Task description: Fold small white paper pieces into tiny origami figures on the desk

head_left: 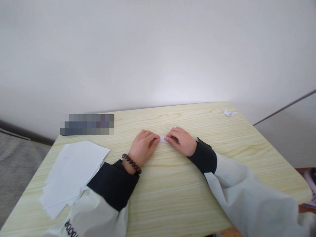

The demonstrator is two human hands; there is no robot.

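Over the middle of the table, a small piece of white paper point(162, 139) shows between my two hands. My left hand point(143, 146), with a dark bead bracelet at the wrist, pinches its left end between thumb and fingers. At the right end, the thumb and fingers of my right hand point(181, 140) pinch it too. Most of the paper is hidden by the fingertips, so its full shape cannot be made out.
Loose white paper sheets point(74, 164) lie in a pile at the left, beside my left sleeve. Behind them is a blurred-out dark object point(87, 125). A small folded paper point(229, 113) rests at the far right corner of the wooden table point(163, 197). A white wall point(158, 52) rises behind.
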